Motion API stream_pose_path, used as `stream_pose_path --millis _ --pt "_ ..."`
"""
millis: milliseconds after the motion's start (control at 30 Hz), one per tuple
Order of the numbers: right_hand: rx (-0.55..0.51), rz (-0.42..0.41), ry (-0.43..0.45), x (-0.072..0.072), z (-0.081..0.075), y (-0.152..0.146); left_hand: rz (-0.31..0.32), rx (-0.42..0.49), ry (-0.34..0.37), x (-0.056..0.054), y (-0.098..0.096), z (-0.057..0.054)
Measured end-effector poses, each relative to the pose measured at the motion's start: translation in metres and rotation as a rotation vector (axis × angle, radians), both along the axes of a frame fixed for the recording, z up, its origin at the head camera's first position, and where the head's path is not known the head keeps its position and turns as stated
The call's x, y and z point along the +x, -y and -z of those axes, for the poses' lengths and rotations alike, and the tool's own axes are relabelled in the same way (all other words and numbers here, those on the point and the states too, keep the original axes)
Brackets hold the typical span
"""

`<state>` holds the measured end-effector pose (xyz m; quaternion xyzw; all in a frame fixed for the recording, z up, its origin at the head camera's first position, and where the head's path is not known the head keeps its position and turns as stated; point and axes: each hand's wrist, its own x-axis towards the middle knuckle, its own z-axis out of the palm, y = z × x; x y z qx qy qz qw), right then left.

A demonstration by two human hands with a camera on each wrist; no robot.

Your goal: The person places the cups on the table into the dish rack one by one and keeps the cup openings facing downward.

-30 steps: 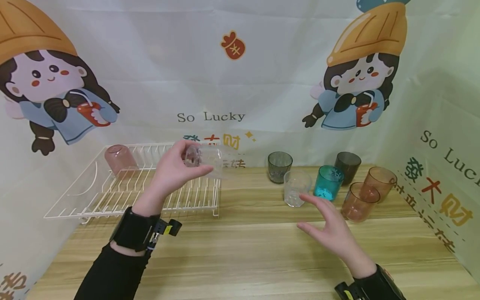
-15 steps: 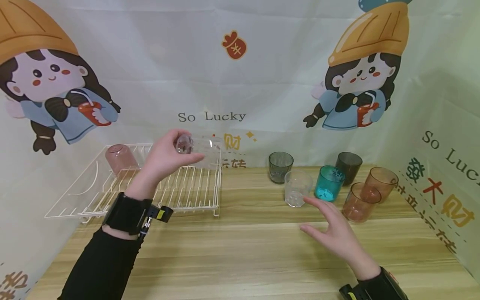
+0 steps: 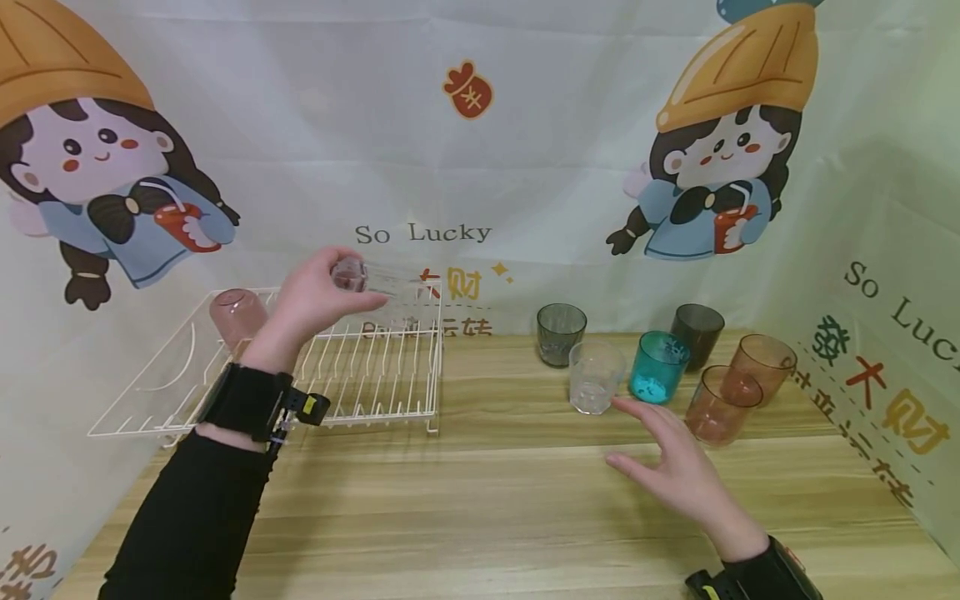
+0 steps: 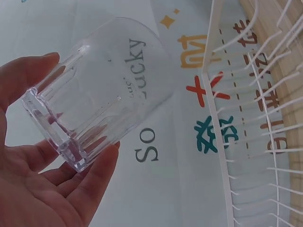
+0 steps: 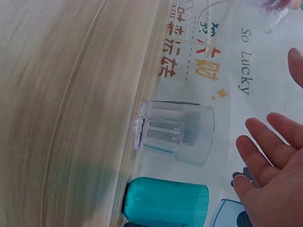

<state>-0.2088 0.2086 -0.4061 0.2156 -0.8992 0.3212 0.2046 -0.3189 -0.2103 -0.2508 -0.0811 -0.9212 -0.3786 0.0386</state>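
Observation:
My left hand grips a clear glass near its thick base, above the white wire dish rack. The glass lies on its side in the air, its mouth toward the right. In the left wrist view, thumb and fingers close around the base end. My right hand hovers over the table with thumb and fingers spread, holding nothing. Just beyond its fingertips a second clear glass stands upright, also seen in the right wrist view beside a teal glass.
A pink glass rests upside down at the rack's left. Behind and right of the second clear glass stand a grey glass, a dark glass and two amber glasses. A printed cloth hangs behind the table.
My left hand has moved left and up over the rack with the clear glass, whose mouth still points right. The right hand has drifted slightly right and down, still spread.

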Motion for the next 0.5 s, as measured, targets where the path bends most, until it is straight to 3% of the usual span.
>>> stream_pose_path --millis 200,333,433,500 --pt "0.009 -0.001 0.003 0.0 0.002 -0.006 -0.025 -0.073 -0.032 -0.009 0.009 0.004" --pt "0.019 0.001 0.007 0.002 0.003 -0.009 -0.05 -0.094 -0.016 -0.018 0.017 0.007" --pt "0.026 0.008 0.015 0.002 0.003 -0.011 -0.046 -0.087 -0.005 -0.048 0.037 0.025" --pt "0.026 0.012 0.021 0.002 0.003 -0.012 -0.079 -0.096 -0.018 -0.101 0.068 0.06"
